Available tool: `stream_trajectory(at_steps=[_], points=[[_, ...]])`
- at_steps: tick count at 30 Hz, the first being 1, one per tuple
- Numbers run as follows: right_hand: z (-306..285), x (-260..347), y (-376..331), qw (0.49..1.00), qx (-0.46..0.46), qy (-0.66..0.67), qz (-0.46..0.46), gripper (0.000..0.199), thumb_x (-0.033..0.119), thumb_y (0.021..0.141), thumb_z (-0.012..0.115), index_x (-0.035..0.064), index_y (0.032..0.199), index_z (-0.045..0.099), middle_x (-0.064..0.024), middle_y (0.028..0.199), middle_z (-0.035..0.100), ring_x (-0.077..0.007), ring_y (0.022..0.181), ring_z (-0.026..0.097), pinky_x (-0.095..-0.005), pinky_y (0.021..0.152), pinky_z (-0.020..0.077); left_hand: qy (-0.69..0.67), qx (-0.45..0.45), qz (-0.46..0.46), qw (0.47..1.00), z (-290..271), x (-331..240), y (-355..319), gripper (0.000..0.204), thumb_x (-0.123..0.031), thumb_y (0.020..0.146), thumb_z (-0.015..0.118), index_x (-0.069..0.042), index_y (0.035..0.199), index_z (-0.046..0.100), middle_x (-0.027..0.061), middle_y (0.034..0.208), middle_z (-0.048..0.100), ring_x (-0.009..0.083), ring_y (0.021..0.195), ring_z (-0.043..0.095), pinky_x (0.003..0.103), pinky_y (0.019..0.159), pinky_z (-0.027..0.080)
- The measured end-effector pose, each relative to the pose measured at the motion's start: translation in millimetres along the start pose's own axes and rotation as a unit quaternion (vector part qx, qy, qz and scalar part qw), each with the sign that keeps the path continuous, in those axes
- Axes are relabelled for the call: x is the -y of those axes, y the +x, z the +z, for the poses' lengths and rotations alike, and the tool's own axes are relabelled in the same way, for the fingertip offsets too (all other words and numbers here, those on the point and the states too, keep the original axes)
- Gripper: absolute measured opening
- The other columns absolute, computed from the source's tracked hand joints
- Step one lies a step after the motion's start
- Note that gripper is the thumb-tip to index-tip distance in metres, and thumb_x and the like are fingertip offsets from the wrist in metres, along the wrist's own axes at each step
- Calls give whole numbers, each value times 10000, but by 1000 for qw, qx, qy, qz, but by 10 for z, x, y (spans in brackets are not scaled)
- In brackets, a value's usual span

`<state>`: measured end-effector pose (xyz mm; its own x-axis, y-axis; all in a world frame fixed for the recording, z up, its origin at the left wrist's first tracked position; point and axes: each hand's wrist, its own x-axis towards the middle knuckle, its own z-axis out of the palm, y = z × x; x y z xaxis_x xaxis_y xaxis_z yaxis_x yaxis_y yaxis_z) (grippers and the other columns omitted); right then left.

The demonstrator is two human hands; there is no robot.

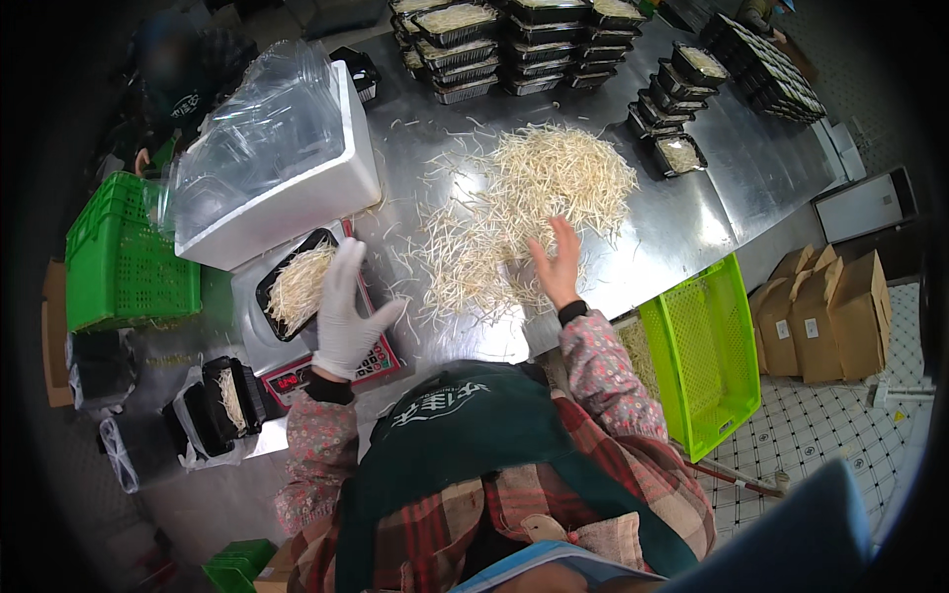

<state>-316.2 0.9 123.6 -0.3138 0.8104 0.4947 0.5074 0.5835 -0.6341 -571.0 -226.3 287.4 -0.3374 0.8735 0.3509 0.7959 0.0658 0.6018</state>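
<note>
A pile of pale bean sprouts (539, 198) lies spread on the steel table (732, 188). My right hand (558, 265), bare, rests flat on the pile's near edge with fingers apart. My left hand (348, 314), in a white glove, hovers open next to a black tray (297, 287) partly filled with sprouts. That tray sits on a digital scale (297, 371) at the table's near left corner.
A white foam box (297, 198) lined with a clear bag stands at the left. Stacks of filled black trays (514, 44) line the far side and right. Green crates (124, 262), a lime crate (707, 346), cardboard boxes (825, 316). Another person (178, 89) is at far left.
</note>
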Motion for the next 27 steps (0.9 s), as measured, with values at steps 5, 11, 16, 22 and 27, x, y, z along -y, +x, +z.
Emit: stream_trajectory(at_steps=[5, 11, 16, 22, 27], points=[[-509, -223, -768, 979, 173, -106, 11, 829, 325, 729, 786, 32, 1391, 382, -260, 1425, 353, -438, 1303, 342, -508, 1063, 294, 16, 255, -15, 967, 1254, 317, -594, 1064, -339, 598, 848, -63, 1461, 291, 210, 1512, 232, 394, 1380, 267, 460, 1112, 298], [-208, 124, -755, 953, 296, -44, -37, 857, 267, 667, 806, 73, 1389, 387, -166, 1387, 403, -365, 1232, 416, -455, 975, 380, 127, 285, 57, 948, 2019, 404, -259, 1119, -424, 544, 851, -171, 1473, 279, 165, 1528, 212, 402, 1355, 293, 506, 1041, 356], [114, -215, -342, 947, 319, 32, -3, 266, 169, 778, 692, 57, 1017, 663, -126, 962, 620, -321, 861, 612, -394, 725, 503, -3, 266, 19, 964, 2389, 751, 136, 433, -195, 749, 741, -141, 1166, 636, 110, 1168, 588, 292, 1087, 569, 384, 913, 475], [7, -584, 613, 950, 302, -2, 75, 377, 261, 752, 759, 53, 1053, 670, -151, 1051, 631, -323, 987, 595, -410, 803, 493, -12, 163, -19, 986, 2077, 946, 668, 370, -220, 776, 697, -147, 1133, 636, 79, 1155, 592, 282, 1011, 592, 367, 857, 502], [262, -678, 994, 901, 385, -192, 60, 1124, 379, 547, 884, 226, 1480, 276, -219, 1506, 239, -421, 1339, 294, -571, 964, 412, 188, 269, -76, 942, 2002, 1017, 855, 922, -338, 640, 823, -185, 1428, 368, 176, 1448, 359, 396, 1204, 462, 422, 960, 458]])
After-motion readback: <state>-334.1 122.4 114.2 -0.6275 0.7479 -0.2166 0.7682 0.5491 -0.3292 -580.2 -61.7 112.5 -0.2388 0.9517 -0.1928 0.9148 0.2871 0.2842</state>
